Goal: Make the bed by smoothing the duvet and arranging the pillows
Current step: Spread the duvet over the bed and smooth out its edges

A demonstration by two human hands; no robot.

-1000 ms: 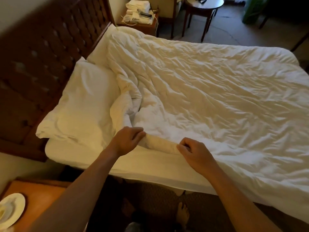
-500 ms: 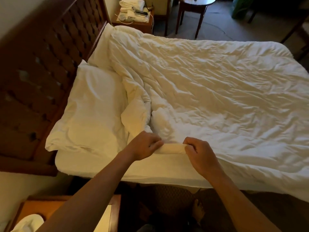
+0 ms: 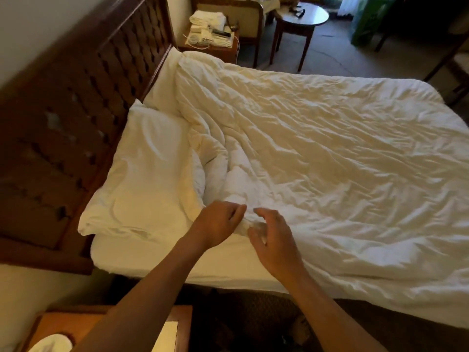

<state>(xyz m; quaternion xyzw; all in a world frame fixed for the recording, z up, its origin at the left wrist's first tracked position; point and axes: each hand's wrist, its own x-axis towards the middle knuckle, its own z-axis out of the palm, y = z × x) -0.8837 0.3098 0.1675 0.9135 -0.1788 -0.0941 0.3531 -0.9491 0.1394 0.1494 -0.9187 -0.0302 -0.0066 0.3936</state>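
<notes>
Both arms reach forward over the bed's near edge. The left hand [image 3: 217,223] pinches the rumpled duvet [image 3: 330,158] corner beside the pillow [image 3: 149,179]; the right hand [image 3: 275,237] hovers released, fingers spread.

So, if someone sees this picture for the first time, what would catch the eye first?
Probably the rumpled white duvet, which covers most of the bed and is bunched into thick folds at its near corner. There the left hand and the right hand meet at the duvet's edge, though blur hides whether they grip it. Next comes the white pillow lying against the dark woven wooden headboard on the left.
</notes>
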